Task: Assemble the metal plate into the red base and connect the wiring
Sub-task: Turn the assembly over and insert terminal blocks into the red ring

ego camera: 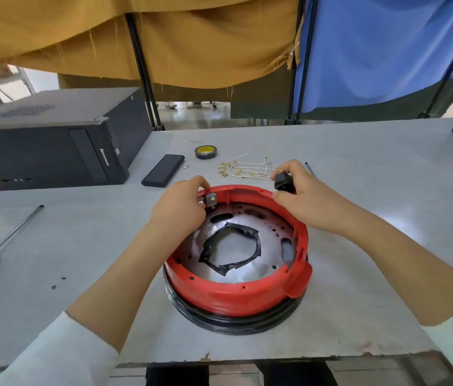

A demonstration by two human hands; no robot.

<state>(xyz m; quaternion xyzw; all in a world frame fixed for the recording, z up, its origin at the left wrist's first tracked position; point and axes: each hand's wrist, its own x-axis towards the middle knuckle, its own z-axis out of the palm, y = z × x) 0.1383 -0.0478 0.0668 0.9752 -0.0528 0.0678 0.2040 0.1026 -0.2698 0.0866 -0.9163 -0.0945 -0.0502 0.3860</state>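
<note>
Plate [264, 235] inside base [236, 291] — wires [247, 169] behind, computer [52, 143] far left.

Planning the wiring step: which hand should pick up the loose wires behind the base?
Right, probably. The right hand sits nearest the wires, though it grips a black part that must go first. The left hand pinches the red base rim at the terminals.

There is just one view, from a camera worn on the person's head. It looks forward and down onto the grey bench [358, 168], so the bench top fills the middle. It sits close: both arms reach in from the bottom corners, and the hands meet near the middle. The wide lens bends the edges. Higher up, it sees past the far edge to a yellow cloth [164, 37] and a blue cloth [372, 51].
</note>
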